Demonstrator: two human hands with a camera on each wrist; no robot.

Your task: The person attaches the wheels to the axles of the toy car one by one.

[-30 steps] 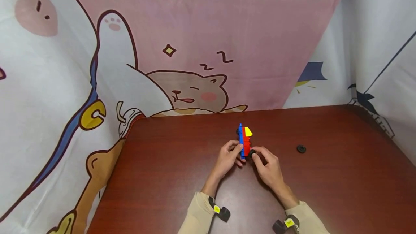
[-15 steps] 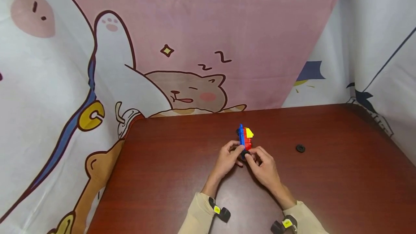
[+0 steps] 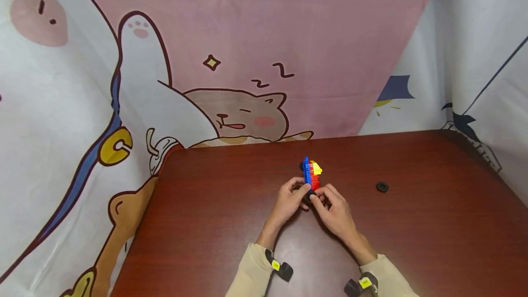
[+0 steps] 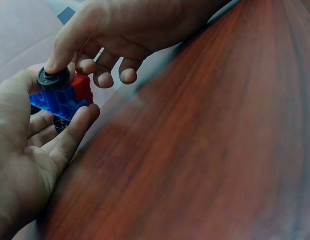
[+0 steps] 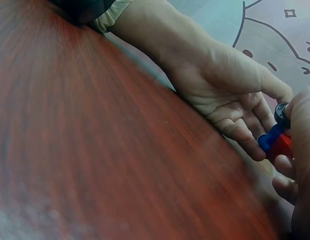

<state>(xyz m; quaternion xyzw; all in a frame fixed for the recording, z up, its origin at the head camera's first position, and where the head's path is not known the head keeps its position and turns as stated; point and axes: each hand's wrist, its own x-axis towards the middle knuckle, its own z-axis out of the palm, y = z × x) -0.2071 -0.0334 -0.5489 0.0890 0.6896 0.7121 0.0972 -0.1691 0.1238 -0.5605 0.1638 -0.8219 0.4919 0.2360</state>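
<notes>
In the head view my left hand [image 3: 288, 200] grips a small toy car [image 3: 315, 181] built of bricks, with a blue base, red body and yellow front piece. My right hand [image 3: 336, 212] pinches a black wheel [image 4: 53, 79] against the near end of the blue base. The left wrist view shows the car's underside [image 4: 57, 102] tipped sideways, the thumb on the wheel's outer face. Another wheel [image 4: 60, 123] sits low on the base, between the left hand's fingers. Whether the pinched wheel is fully seated on its axle is hidden.
A loose black wheel [image 3: 382, 187] lies on the brown wooden table [image 3: 433, 223], right of my hands. A printed cloth [image 3: 330, 58] hangs behind the table's far edge. Each wrist wears a black camera [image 3: 283, 271] over a beige sleeve.
My right hand has moved left, bringing the wheel from beside the car onto the side of its blue base. The left hand keeps its grip on the car.
</notes>
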